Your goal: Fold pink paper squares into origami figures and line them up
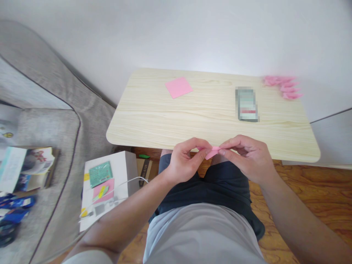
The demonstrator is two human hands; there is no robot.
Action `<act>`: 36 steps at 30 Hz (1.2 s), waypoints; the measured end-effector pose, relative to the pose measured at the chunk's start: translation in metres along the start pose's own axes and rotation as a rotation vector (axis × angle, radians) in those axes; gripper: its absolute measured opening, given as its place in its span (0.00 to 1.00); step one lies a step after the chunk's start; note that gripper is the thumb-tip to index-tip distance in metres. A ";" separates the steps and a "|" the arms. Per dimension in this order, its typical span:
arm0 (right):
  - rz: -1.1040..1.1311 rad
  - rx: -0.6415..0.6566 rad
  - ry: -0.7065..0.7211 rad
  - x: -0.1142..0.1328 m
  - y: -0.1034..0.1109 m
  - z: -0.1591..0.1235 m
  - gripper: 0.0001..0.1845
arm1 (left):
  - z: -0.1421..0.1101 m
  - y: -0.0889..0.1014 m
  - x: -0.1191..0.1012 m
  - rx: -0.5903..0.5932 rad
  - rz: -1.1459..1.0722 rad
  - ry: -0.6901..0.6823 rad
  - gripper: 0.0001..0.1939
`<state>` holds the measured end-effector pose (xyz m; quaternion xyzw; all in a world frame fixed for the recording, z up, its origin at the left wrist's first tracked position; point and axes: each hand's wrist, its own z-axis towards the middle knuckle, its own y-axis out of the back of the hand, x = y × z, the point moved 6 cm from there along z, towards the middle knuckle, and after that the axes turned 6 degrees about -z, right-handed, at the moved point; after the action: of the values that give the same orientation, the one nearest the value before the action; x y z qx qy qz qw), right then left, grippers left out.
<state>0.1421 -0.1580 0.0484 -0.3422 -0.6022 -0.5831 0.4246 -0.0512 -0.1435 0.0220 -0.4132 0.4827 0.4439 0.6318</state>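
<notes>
Between my two hands is a small piece of folded pink paper [211, 153], held over the near edge of the table. My left hand [187, 161] pinches its left end between thumb and fingers. The right end is pinched by my right hand [247, 156]. Fingertips cover part of the paper, so its full shape is hidden. Farther back lies a flat pink paper square [179, 87]. At the table's far right corner sit several folded pink paper pieces [286, 87], pointed in shape.
A phone [247, 104], blurred out, lies on the wooden table [143, 110]. Left of my legs, a white box [121, 165] carries a green packet [100, 174], pink paper and a white cable. A grey sofa [49, 128] with books and a blue toy stands at the left.
</notes>
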 end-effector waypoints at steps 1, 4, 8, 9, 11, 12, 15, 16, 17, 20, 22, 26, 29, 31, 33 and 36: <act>-0.005 -0.005 0.013 0.000 0.000 0.000 0.05 | 0.000 0.000 0.000 -0.002 -0.002 -0.001 0.05; -0.043 -0.034 0.048 0.001 0.002 -0.001 0.04 | -0.001 0.000 0.002 -0.015 -0.020 -0.007 0.04; -0.097 -0.026 0.066 0.006 0.004 -0.002 0.06 | -0.002 0.000 0.004 -0.053 -0.037 -0.007 0.04; -0.102 -0.013 0.060 0.008 0.004 -0.002 0.07 | -0.002 0.000 0.004 -0.060 -0.036 -0.004 0.04; -0.098 0.000 0.037 0.010 0.004 -0.002 0.07 | -0.002 0.000 0.005 -0.069 -0.025 0.002 0.05; -0.087 -0.001 0.027 0.010 0.005 -0.002 0.07 | -0.002 0.000 0.005 -0.074 -0.017 0.004 0.05; -0.045 -0.006 0.004 0.008 0.004 0.000 0.06 | -0.003 -0.001 0.005 -0.085 -0.003 0.004 0.05; -0.035 -0.006 0.002 0.006 0.004 0.000 0.06 | -0.003 -0.001 0.005 -0.088 -0.004 -0.001 0.05; -0.029 -0.005 0.003 0.005 0.003 0.000 0.06 | -0.003 -0.001 0.005 -0.091 -0.006 -0.006 0.05; -0.033 -0.001 0.000 0.001 0.002 0.001 0.06 | -0.004 -0.001 0.006 -0.100 -0.006 -0.007 0.05; -0.043 -0.004 0.007 -0.001 0.001 0.001 0.06 | -0.003 -0.002 0.008 -0.096 -0.001 0.004 0.06; -0.032 -0.031 0.008 -0.007 -0.002 0.001 0.07 | 0.002 -0.002 0.011 -0.094 -0.032 0.032 0.11; 0.005 -0.089 -0.072 -0.017 -0.005 0.002 0.09 | 0.007 -0.007 0.016 -0.051 -0.157 0.103 0.25; 0.043 -0.154 -0.120 -0.024 -0.007 0.003 0.11 | 0.010 -0.011 0.021 -0.042 -0.233 0.155 0.30; 0.088 -0.213 -0.154 -0.029 -0.010 0.002 0.13 | 0.012 -0.013 0.025 -0.069 -0.267 0.191 0.28; 0.138 -0.241 -0.190 -0.034 -0.018 0.000 0.17 | 0.014 -0.013 0.028 -0.106 -0.241 0.188 0.19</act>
<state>0.1401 -0.1563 0.0099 -0.4847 -0.5405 -0.5855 0.3607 -0.0319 -0.1290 -0.0013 -0.5406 0.4626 0.3490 0.6099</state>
